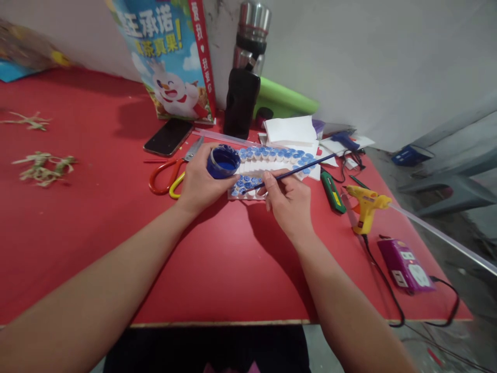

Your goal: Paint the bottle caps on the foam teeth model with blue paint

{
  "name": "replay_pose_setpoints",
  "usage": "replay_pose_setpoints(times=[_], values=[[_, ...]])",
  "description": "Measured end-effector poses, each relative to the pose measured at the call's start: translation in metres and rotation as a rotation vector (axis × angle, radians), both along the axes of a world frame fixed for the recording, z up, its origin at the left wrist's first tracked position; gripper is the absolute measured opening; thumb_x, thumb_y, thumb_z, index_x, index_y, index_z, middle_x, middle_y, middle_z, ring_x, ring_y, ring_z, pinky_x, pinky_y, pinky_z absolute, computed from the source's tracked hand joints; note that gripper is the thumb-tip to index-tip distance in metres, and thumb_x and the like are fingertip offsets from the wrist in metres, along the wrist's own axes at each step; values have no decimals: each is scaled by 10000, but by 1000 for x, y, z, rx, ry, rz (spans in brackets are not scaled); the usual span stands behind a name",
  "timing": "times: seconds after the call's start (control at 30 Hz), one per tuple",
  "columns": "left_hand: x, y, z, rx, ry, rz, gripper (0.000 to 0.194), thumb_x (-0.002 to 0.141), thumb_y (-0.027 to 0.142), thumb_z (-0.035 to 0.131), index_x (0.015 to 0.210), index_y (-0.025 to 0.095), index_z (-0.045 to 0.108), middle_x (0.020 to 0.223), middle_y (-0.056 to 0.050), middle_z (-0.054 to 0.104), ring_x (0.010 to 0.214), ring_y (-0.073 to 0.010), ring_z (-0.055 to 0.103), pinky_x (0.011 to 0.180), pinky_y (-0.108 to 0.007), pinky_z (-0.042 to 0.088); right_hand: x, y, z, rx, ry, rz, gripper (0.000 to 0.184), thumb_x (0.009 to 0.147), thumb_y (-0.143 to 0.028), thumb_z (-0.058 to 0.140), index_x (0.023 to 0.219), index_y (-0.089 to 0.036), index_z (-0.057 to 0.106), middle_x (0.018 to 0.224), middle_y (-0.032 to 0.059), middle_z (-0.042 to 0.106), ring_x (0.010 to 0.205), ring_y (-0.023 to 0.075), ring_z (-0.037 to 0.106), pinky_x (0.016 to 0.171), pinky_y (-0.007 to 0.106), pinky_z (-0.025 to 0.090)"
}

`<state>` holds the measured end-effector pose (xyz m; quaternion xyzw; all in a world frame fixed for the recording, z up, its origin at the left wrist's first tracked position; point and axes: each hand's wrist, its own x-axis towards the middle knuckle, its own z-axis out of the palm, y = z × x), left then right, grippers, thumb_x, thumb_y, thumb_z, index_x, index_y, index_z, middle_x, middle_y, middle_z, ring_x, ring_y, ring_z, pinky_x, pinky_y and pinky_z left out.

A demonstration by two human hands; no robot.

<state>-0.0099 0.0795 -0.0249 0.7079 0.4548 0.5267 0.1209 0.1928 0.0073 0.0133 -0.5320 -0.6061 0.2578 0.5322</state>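
Note:
My left hand is closed around a small jar of dark blue paint, its open mouth tilted toward me. Between the fingers of my right hand is a thin blue paintbrush, its tip down at the lower left of a white board. Rows of small round pieces are fixed on that board, many painted blue on top. Some pieces near the front edge still look white. Part of the board is hidden behind the jar and my right hand.
Orange-and-yellow scissors and a phone lie left of the jar. Behind stand a printed bag, a black case and a steel flask. Rightward are a green cutter, a yellow glue gun and a purple power block.

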Motion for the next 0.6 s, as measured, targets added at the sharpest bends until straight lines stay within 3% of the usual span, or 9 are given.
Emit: replay_pose_setpoints(times=[0.6], values=[[1,-3,3,-22,-41,-20,564,709,269,933,1183,267,628,1175,-61,750,1113,-314,748,1014,-479,630,-1,-1,-2,13,-42,20,309,1032,-485,671,910,-206,726,662,2,731,565,152,676,576,285,512]])
